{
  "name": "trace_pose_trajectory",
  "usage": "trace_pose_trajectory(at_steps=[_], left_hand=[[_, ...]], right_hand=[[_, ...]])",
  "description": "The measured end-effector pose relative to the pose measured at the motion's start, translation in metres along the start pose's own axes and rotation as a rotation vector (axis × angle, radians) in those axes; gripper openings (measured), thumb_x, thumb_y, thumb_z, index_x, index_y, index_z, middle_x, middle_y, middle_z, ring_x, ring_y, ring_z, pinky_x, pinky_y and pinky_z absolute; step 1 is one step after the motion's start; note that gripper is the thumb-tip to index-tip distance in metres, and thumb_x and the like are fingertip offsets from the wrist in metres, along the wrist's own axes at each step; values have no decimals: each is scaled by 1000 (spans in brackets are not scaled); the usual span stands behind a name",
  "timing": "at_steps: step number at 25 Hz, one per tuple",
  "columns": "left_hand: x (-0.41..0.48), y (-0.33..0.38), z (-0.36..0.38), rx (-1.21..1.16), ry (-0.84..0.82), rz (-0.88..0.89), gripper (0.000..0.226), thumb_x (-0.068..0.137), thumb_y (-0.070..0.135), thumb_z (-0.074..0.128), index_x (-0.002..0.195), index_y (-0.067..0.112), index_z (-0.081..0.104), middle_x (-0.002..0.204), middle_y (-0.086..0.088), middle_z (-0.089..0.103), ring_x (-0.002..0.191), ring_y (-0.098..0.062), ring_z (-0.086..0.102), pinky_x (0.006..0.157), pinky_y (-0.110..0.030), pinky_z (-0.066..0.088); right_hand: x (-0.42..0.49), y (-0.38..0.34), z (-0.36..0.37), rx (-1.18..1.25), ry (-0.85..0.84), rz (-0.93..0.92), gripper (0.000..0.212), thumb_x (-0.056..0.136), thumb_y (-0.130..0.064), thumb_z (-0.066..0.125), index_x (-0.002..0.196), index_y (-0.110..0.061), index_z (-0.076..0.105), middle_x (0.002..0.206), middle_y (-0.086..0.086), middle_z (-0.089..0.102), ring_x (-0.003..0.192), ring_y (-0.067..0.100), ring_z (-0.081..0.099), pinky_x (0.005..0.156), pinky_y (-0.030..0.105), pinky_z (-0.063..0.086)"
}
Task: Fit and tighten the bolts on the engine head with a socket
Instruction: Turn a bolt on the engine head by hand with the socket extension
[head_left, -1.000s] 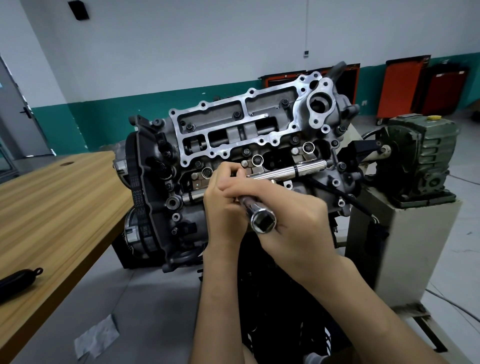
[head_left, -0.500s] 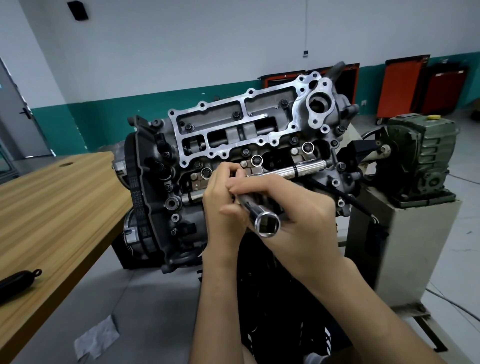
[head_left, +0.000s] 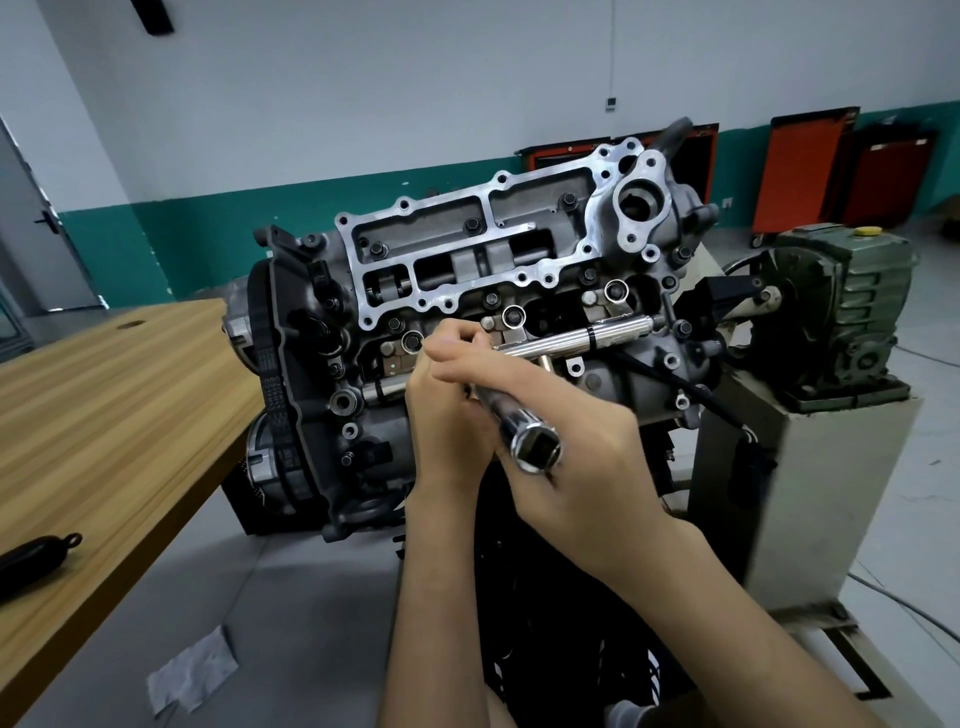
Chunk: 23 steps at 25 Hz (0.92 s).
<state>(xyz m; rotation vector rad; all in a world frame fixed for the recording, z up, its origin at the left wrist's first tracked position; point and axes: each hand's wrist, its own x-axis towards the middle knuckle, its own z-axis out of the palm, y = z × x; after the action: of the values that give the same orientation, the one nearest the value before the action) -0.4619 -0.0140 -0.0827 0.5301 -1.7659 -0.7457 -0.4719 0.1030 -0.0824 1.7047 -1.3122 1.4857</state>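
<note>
The engine head (head_left: 467, 270) stands tilted toward me on its stand, with several dark bolts (head_left: 472, 224) seated in its grey frame. My right hand (head_left: 587, 457) grips the chrome socket wrench (head_left: 535, 447) by its shaft, and the open socket end faces me. A chrome handle bar (head_left: 582, 338) runs from my fingers to the right across the head. My left hand (head_left: 447, 410) is curled beside the right one, its fingertips pinching at the wrench's far end against the head. What lies under those fingertips is hidden.
A wooden table (head_left: 114, 415) is at the left with a black object (head_left: 31, 558) near its edge. A green gearbox (head_left: 852, 312) sits on a grey pedestal (head_left: 810, 509) to the right. A scrap of paper (head_left: 192, 670) lies on the floor, and red tool carts (head_left: 800, 171) line the back wall.
The socket end has swung slightly right and down in my right hand. Both hands stay at the same spot on the head.
</note>
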Motion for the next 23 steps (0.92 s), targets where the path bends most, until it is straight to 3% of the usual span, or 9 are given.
trace_pose_trajectory(at_steps=[2, 4, 6, 8, 10, 14, 16, 19, 23], left_hand=[[-3, -3, 1, -16, -10, 8, 13, 92, 7, 52, 81, 10, 58, 74, 9, 49, 78, 15, 46, 72, 0, 30], [-5, -5, 0, -77, -11, 39, 12, 92, 5, 51, 82, 2, 59, 80, -3, 60, 83, -11, 55, 77, -18, 39], [-4, -3, -1, -92, -31, 56, 12, 91, 5, 51, 82, 3, 58, 83, -3, 59, 88, -24, 54, 80, -26, 40], [1, -2, 1, -24, -48, 1, 14, 91, 2, 52, 86, 11, 62, 87, 1, 55, 97, -13, 45, 79, -4, 28], [2, -4, 2, 9, -3, 12, 16, 91, 4, 54, 84, 16, 63, 83, 5, 53, 85, 4, 45, 72, -1, 26], [-7, -15, 3, -79, 19, 130, 11, 89, 15, 51, 82, 9, 58, 77, 4, 60, 75, -12, 55, 69, -28, 43], [-6, -15, 3, -98, 30, 138, 11, 90, 16, 51, 81, 12, 56, 78, 12, 59, 76, -8, 55, 70, -27, 45], [-3, -13, 5, -26, 84, 89, 13, 88, 13, 55, 77, 20, 56, 72, 21, 47, 77, 15, 47, 72, 0, 33], [-5, -12, 3, -112, 15, 77, 18, 87, 22, 48, 82, 8, 58, 78, 1, 61, 77, -10, 56, 72, -24, 41]], right_hand=[[2, 3, -2, -50, 14, -1, 33, 74, 21, 69, 102, 4, 70, 104, 13, 72, 95, 15, 67, 89, 17, 50], [2, 6, -5, -75, 91, 38, 29, 70, 14, 78, 95, 1, 73, 87, 13, 74, 75, 16, 68, 76, 15, 52], [1, 5, -3, -69, 114, 45, 29, 70, 13, 79, 95, 2, 72, 89, 12, 74, 78, 16, 69, 80, 14, 51], [0, 1, 1, -33, 41, 17, 33, 74, 19, 71, 104, 4, 68, 109, 12, 70, 101, 16, 66, 93, 19, 49], [1, 0, 1, -21, -15, 0, 34, 77, 21, 66, 107, 4, 67, 111, 12, 69, 103, 16, 65, 94, 20, 49], [3, 5, -6, -81, 119, 45, 26, 68, 10, 82, 91, 2, 73, 77, 11, 72, 67, 16, 66, 66, 20, 52], [1, 3, -4, -56, 115, 41, 28, 70, 12, 80, 95, 3, 71, 89, 11, 73, 81, 14, 68, 78, 17, 52], [0, 0, 1, 6, -7, 9, 32, 79, 21, 66, 108, 7, 66, 115, 14, 68, 110, 16, 63, 99, 23, 47], [2, 7, -3, -63, 108, 42, 29, 69, 13, 80, 94, 2, 73, 86, 13, 74, 72, 14, 68, 79, 13, 51]])
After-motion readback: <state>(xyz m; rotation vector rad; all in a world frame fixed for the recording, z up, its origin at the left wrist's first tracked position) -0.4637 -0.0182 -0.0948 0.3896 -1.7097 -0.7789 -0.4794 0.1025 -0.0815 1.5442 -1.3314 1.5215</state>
